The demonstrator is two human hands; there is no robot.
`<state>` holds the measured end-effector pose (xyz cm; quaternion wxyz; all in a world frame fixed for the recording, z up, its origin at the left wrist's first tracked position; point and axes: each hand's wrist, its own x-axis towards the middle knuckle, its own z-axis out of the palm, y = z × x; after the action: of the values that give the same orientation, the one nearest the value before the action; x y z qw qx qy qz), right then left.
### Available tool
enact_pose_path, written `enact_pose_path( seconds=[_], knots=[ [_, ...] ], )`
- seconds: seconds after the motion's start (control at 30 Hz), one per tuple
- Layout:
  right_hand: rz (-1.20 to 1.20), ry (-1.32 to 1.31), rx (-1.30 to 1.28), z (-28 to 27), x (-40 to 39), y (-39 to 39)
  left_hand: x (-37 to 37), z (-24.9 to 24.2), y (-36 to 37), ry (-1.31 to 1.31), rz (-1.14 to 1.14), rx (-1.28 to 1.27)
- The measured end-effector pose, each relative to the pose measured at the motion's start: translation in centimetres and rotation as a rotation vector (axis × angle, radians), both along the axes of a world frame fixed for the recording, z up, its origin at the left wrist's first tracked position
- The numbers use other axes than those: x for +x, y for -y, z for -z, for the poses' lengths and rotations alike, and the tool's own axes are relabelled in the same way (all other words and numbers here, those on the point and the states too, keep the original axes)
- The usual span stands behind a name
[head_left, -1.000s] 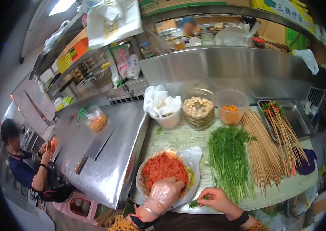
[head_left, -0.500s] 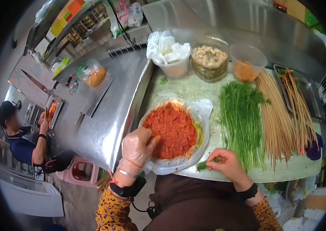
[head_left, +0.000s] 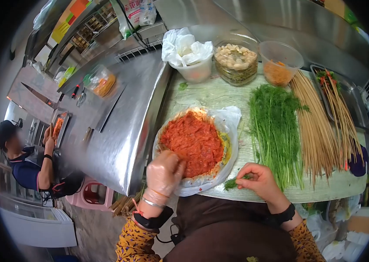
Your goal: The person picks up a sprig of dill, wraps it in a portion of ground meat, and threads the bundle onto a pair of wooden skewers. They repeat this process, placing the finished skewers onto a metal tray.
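- Paste [head_left: 193, 142], red, wet and coarsely lumpy, fills one round bowl near the front edge of the pale green board [head_left: 206, 94]; the bowl is lined with a thin, crinkled plastic bag [head_left: 231, 124] that folds out over its rim.
- Left hand [head_left: 163, 172], in a clear, wrinkled plastic glove, is at the bowl's near left rim with its fingers curled inward over the paste; whether they grip anything cannot be told.
- Right hand [head_left: 257, 181], bare, pinches one small feathery dill sprig [head_left: 231, 184] between thumb and fingers, just beside the bowl's right side.
- One broad bunch of dill [head_left: 275, 131], fine-leaved at the top and thin-stemmed below, lies right of the bowl; its stems are too many to count.
- Slender wooden skewers [head_left: 315, 131] form two groups: a wide, flat spread beside the dill, and a smaller bundle [head_left: 343, 120] farther right, leaning on one rectangular metal tray [head_left: 355, 98].
- Three containers stand in a row behind: one white tub [head_left: 193, 72] topped with crumpled plastic, one rounded clear jar [head_left: 238, 74] of pale lumps, one clear plastic tub [head_left: 280, 52] holding orange shreds.
- One co-worker [head_left: 25, 163] is at the smooth steel table [head_left: 125, 144] on the left.
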<state>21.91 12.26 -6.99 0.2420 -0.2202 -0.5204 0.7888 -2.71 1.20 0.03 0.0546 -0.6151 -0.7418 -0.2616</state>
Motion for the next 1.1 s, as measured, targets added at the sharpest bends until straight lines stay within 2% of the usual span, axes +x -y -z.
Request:
enact_pose_path(
  seconds=[0.17, 0.23, 0.27, 0.33, 0.37, 0.6, 0.67, 0.73, 0.87, 0.93, 0.97, 1.03, 1.07, 1.1],
  knots=[
    [-0.009, 0.006, -0.011, 0.1, -0.1, 0.0, -2.8, 0.1, 0.7, 0.185, -0.165, -0.126],
    [-0.002, 0.008, 0.002, 0.0, -0.1, 0.0, -3.4, 0.5, 0.6, 0.172, 0.031, 0.094],
    [-0.001, 0.004, 0.002, 0.0, -0.1, 0.0, -3.4, 0.2, 0.6, 0.168, 0.032, 0.094],
    [-0.002, 0.024, 0.010, 0.0, -0.1, 0.0, -3.1, -0.7, 0.6, 1.006, -0.264, -0.041],
    [-0.007, 0.017, 0.015, 0.0, -0.2, 0.0, -3.1, -0.8, 0.5, 1.084, -0.242, 0.013],
    [0.005, 0.018, 0.002, -0.1, -0.1, 0.1, -2.5, 0.5, 0.2, 1.126, -0.178, 0.169],
    [0.006, 0.013, 0.004, -0.1, -0.1, 0.2, -2.3, 0.5, 0.5, 1.179, -0.186, 0.112],
    [0.005, 0.007, -0.018, -0.1, -0.2, 0.2, -1.3, 0.0, 0.4, 1.430, -0.209, 0.216],
    [0.009, -0.005, -0.021, -0.1, -0.2, 0.3, -1.0, 0.1, 0.6, 1.483, -0.064, 0.248],
    [0.010, -0.018, 0.011, 0.0, -0.1, 0.3, -0.8, 0.0, 0.5, 1.330, -0.001, 0.346],
    [0.011, -0.013, 0.019, -0.4, -0.1, 0.3, -0.8, -0.1, 0.5, 1.337, 0.005, 0.352],
    [0.041, -0.003, 0.087, -1.7, 0.0, 0.5, -0.8, -0.2, 0.3, 1.014, 0.038, 0.346],
    [0.046, 0.006, 0.091, -2.8, -0.1, 0.5, -0.7, -0.3, 0.3, 1.023, 0.043, 0.347],
    [0.028, -0.030, 0.241, -4.3, -0.3, 0.4, -0.4, -0.2, 0.5, 1.122, -0.031, 0.247]
  ],
)
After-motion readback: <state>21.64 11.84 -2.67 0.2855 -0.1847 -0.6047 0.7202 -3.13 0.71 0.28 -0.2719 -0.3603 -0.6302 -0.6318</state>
